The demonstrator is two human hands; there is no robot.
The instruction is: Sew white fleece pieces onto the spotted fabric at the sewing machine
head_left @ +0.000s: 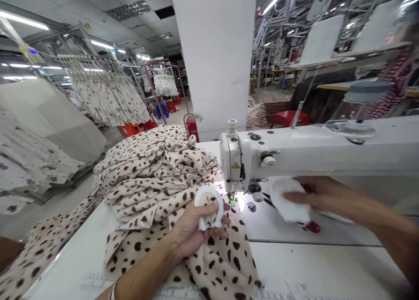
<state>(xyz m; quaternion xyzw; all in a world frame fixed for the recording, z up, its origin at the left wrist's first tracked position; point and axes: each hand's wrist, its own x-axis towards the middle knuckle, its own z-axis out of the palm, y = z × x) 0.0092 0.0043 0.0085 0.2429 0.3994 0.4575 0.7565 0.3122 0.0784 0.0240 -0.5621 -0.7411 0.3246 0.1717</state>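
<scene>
In my left hand is a small rounded, ear-shaped fabric piece with a fluffy white rim and a spotted middle, pinched between thumb and fingers. Beneath that hand lies beige cloth with dark brown spots. My right hand, slightly blurred, grips a white fabric piece under the arm of the white sewing machine. Just below this piece, a small red-handled tool rests on the machine bed; its kind is partly hidden. The lit needle area sits between my two hands.
A large heap of spotted cloth fills the table left of the machine. Ruler markings run along the front edge. A white pillar stands behind. Garments hang on racks at left, with red stools further back.
</scene>
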